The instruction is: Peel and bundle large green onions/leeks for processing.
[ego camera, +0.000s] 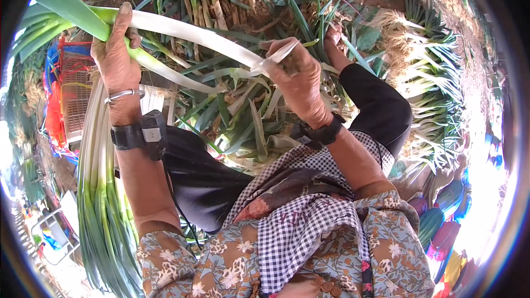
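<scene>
My left hand (117, 51) grips two leek-like green onions where the leaves meet the white shafts. The longer white shaft (186, 29) runs rightward to my right hand (296, 80). My right fingers are closed at its lower end, with a thin pale outer skin (283, 53) peeled back there; blur hides the exact grip. The shorter onion (174, 75) slants down below it, its tip over the leaf litter. The green leaves (70, 6) fan out past my left hand. Both wrists carry black straps, the left also a metal bangle.
Stripped leaves (248, 111) are heaped between my legs. Uncleaned onions (207, 0) lie ahead. A row of rooted onions (426, 74) lines the right side. Cleaned onions (95, 165) are stacked at my left, near a woven basket (76, 87) with red and blue plastic.
</scene>
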The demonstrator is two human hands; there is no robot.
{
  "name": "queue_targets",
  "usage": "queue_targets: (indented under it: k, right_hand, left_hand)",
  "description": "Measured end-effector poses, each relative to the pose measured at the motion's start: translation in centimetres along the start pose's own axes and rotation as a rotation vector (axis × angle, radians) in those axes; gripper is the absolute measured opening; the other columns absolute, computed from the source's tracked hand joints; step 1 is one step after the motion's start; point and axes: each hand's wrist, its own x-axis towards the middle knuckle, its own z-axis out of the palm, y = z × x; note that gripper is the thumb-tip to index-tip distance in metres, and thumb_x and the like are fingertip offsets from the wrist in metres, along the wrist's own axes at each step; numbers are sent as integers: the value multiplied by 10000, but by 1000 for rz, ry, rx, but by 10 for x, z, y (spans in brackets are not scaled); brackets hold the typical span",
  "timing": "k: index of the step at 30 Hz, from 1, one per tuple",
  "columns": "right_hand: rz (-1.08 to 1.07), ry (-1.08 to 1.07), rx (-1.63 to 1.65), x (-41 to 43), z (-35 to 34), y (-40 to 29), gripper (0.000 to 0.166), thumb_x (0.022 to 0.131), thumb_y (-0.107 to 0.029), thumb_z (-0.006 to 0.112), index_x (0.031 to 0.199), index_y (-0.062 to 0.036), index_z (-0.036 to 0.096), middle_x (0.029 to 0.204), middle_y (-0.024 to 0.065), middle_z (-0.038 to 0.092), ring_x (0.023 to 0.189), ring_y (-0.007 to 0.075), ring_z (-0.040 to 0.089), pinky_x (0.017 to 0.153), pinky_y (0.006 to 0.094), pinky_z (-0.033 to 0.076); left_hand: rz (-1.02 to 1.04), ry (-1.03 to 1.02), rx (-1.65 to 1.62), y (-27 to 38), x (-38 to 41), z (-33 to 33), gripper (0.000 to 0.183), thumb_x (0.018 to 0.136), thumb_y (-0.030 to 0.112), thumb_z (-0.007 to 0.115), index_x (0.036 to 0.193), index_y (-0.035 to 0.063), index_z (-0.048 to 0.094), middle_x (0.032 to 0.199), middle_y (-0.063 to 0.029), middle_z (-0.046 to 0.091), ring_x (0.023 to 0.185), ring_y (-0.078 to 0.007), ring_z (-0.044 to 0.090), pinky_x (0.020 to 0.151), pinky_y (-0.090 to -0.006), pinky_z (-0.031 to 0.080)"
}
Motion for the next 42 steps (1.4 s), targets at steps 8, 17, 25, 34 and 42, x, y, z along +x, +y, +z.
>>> queue_targets:
  k: [8, 17, 25, 34, 42]
  right_hand:
    - [359, 102, 464, 7, -19, 1, 129, 927, -98, 606, 970, -22, 510, 709, 32, 564, 622, 131, 593, 588, 306, 527]
    - [-286, -337, -1103, -22, -85, 32, 337, 832, -111, 652, 1114, -13, 497, 1170, 152, 536, 953, 308, 583, 764, 397, 503]
    - [-533, -425, -831, 36, -3, 2, 336, 785, -140, 691, 1079, -57, 550, 1040, 84, 560, 957, 233, 539, 878, 361, 437]
    - [102, 68, 398, 17, -7, -19, 106, 900, -34, 611, 956, -34, 521, 953, 67, 621, 878, 185, 644, 740, 303, 555]
    - [-305, -235, -254, 3, -28, -28, 151, 843, 14, 600, 942, -27, 495, 895, 97, 550, 835, 234, 606, 712, 360, 513]
  left_hand:
    - [14, 90, -42, -1, 3, -7, 223, 819, 144, 757, 942, 67, 588, 831, -82, 656, 587, -84, 510, 465, -228, 342]
    - [90, 309, -41, 8, 19, -34, 310, 770, 96, 797, 995, 77, 584, 810, -19, 584, 597, -99, 513, 468, -220, 399]
    - [24, 287, 0, -1, 16, -29, 322, 783, 145, 793, 1013, 73, 579, 835, -25, 593, 629, -113, 534, 497, -238, 402]
    - [52, 460, 71, 1, 20, -31, 276, 783, 109, 781, 975, 22, 603, 801, -59, 601, 585, -112, 513, 469, -231, 403]
    - [40, 486, 50, -9, 28, -51, 316, 780, 126, 786, 1010, -6, 614, 794, -70, 603, 599, -135, 543, 470, -247, 433]
